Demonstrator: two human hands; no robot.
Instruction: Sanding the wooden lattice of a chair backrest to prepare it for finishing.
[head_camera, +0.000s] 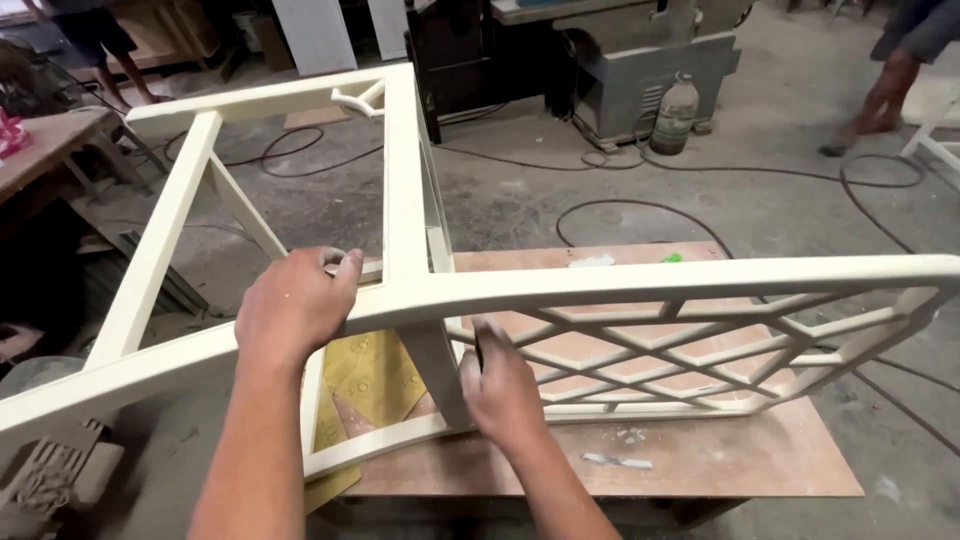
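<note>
Cream frame (640, 285) lying tilted across plywood table (740, 455), lattice panel to the right, open legs reaching far left. Left hand (295, 310) clamped over the near rail at the joint. Right hand (500, 385) just below, fingers pinched on a small dark tool against the lattice. Yellow sandpaper (375, 375) under the frame, near left.
</note>
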